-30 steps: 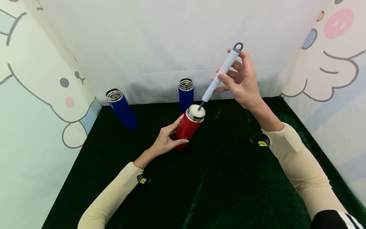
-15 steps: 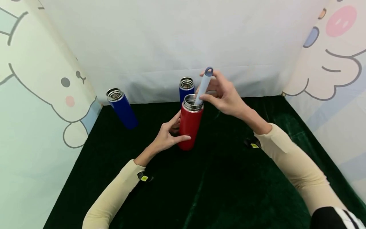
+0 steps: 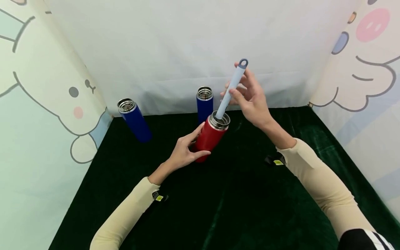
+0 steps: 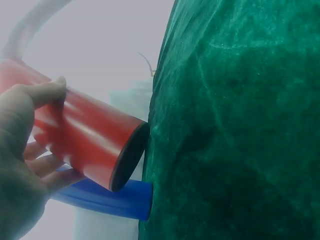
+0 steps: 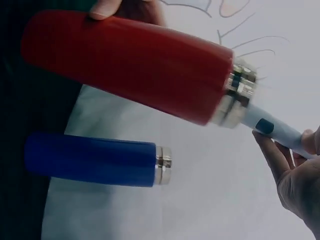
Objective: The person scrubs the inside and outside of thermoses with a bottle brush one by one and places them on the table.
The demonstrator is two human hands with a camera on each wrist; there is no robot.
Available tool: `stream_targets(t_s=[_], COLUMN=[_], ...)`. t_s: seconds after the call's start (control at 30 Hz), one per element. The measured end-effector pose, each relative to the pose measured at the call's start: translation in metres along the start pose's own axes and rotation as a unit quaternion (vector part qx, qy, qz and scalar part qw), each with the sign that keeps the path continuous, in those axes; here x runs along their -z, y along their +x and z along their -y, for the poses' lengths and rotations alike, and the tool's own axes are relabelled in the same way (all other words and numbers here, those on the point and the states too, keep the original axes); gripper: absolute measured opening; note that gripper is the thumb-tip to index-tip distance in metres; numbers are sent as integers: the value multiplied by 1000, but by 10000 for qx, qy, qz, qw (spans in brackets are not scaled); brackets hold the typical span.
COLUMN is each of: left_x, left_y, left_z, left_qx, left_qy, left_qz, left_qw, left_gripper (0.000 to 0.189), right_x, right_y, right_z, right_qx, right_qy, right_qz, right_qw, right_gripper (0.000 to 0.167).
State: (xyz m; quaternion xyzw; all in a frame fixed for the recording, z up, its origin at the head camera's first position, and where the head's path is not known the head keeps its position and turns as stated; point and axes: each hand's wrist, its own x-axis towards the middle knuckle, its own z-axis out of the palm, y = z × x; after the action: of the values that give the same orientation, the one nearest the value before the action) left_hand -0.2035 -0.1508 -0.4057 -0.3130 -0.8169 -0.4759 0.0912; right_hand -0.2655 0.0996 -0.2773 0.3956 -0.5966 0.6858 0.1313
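My left hand (image 3: 182, 152) grips the red vacuum flask (image 3: 210, 139) round its body, thumb in front. The flask is tilted, its steel mouth leaning up and to the right. In the left wrist view its dark base shows at the cloth's edge. My right hand (image 3: 253, 100) pinches the pale blue handle of a bottle brush (image 3: 232, 88) between thumb and fingers. The handle's lower end enters the flask's mouth; the brush head is hidden inside. A dark grey hanging loop tops the handle. In the right wrist view the handle (image 5: 280, 131) runs straight out of the steel neck.
Behind the red flask stands a lidless blue flask (image 3: 204, 106), partly hidden by it. Another lidless blue flask (image 3: 135, 119) stands at the back left. Dark green velvet cloth (image 3: 187, 215) covers the table. A white curtain (image 3: 156, 45) closes the back.
The brush, its white sponge head at the mouth a second ago, went down into the flask, then its handle rose partway. The flask straightened, then tilted right again.
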Motion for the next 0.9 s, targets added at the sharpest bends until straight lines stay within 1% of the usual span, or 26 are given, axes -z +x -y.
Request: stream_targets(t_s=[0.07, 0.13, 0.27, 0.33, 0.47, 0.57, 0.67, 0.73, 0.83, 0.9], left_x=[0, -1, -1, 0, 3, 5, 6, 6, 7, 7], left_y=[-3, -4, -5, -5, -7, -10, -14, -15, -13, -12], left_z=[2, 3, 2, 2, 4, 6, 7, 6, 5, 4], left_qx=[45, 39, -107, -160, -111, 9, 110, 123, 112, 100], left_qy=[37, 63, 169, 329, 627, 586, 426, 377, 354, 385], left_qz=[-20, -39, 21, 23, -50, -84, -100, -107, -129, -157], left_qw=[10000, 10000, 9998, 9993, 9980, 9982, 9990, 9992, 9992, 9991], left_gripper=[98, 98, 99, 99, 100, 100, 101, 100, 100, 100], right_x=[4, 7, 10, 11, 11, 10, 10, 10, 11, 11], right_y=[4, 8, 15, 17, 20, 21, 22, 24, 26, 26], right_z=[4, 9, 18, 21, 25, 26, 27, 28, 30, 32], right_qx=[-94, -134, -130, -98, 11, 66, 74, 36, 32, -48], right_qy=[300, 428, 434, 475, 525, 514, 521, 580, 507, 606], right_qz=[-135, -212, -340, -432, -698, -917, -1175, -1368, -1607, -1735], right_qw=[9994, 9988, 9984, 9979, 9962, 9944, 9917, 9889, 9857, 9830], right_gripper=[60, 58, 59, 58, 56, 56, 55, 54, 52, 52])
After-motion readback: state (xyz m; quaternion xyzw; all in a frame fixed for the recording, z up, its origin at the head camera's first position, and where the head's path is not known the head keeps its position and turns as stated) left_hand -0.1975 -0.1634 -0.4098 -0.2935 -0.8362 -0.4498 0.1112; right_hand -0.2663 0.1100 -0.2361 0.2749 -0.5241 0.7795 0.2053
